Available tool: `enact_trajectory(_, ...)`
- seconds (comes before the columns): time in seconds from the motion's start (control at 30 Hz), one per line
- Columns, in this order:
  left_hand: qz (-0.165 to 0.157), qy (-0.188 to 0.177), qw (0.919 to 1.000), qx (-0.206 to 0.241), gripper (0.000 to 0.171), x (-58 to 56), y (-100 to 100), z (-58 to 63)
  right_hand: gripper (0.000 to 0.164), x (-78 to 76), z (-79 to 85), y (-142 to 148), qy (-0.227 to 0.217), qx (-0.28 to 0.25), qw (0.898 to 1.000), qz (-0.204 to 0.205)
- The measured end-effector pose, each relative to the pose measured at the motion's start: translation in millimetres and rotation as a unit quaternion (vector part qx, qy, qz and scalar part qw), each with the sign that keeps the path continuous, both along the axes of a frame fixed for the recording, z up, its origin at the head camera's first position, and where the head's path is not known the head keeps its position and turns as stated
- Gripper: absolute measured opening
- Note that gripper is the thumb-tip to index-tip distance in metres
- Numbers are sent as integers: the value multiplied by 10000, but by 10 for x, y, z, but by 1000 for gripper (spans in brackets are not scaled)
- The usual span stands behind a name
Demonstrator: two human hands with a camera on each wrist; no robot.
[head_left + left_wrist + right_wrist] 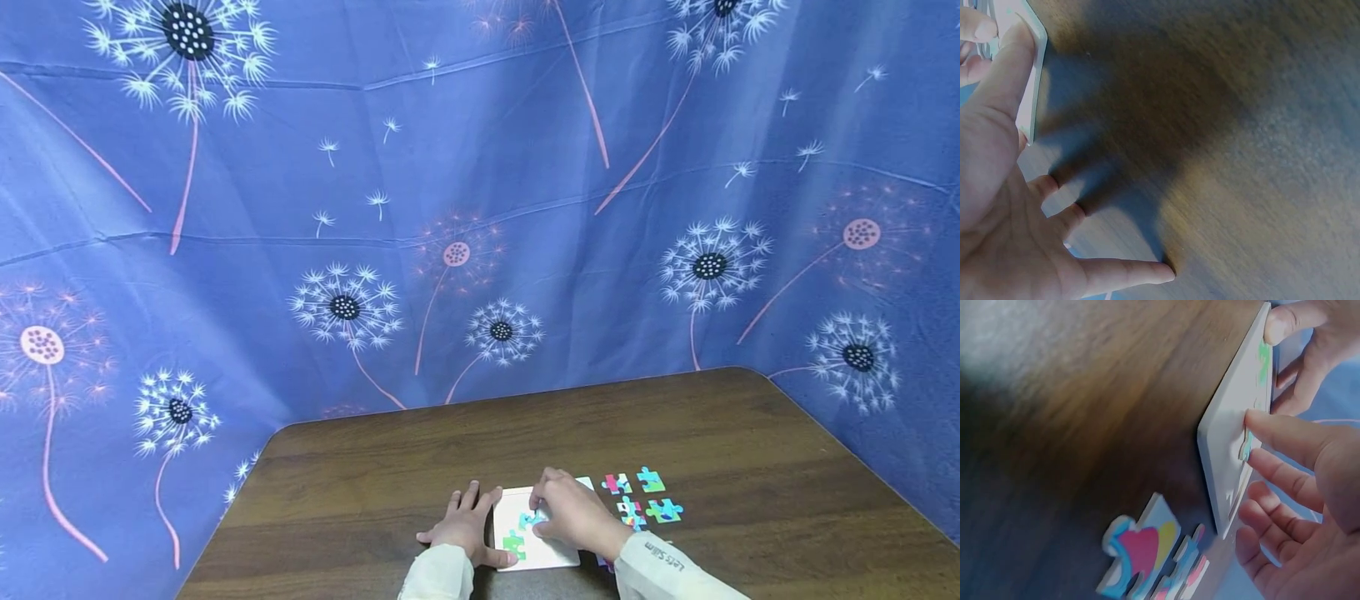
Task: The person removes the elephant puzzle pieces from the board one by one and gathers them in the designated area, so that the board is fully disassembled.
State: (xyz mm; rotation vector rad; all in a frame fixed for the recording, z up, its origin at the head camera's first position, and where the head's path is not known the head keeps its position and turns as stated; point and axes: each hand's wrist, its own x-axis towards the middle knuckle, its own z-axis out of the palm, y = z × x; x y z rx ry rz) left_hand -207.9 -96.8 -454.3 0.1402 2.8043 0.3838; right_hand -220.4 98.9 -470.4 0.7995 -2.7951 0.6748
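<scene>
A white puzzle board (551, 557) lies flat on the table. My left hand (468, 527) rests at its left edge with fingers spread on the wood. The left thumb presses the board's near left corner, as the left wrist view also shows. Thumb and index finger of my right hand (576, 510) pinch a blue jigsaw piece (1245, 445) over the middle of the board. Whether that piece touches the board cannot be told. A green jigsaw piece (514, 544) lies on the board's near left part. The right hand hides much of the board's right side.
Right of the board lie several loose jigsaw pieces, among them a red and white one (617, 484) and a blue-green one (665, 511). Another piece (604, 564) is partly hidden under the right wrist. The brown wooden table (360, 492) meets a blue dandelion-print cloth (480, 167) behind.
</scene>
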Motion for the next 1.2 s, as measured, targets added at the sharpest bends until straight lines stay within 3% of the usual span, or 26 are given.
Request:
enact_trajectory(0.43,-57,189,9998,18,90,24,-5,2,22,42,91,269,-638,-396,9969,249)
enact_trajectory(0.9,4,16,10000,43,90,-9,1,-13,20,137,202,507,-486,-345,9979,265)
enact_trajectory(1.2,-76,119,9999,21,89,37,14,37,22,221,252,706,-203,-224,9989,364)
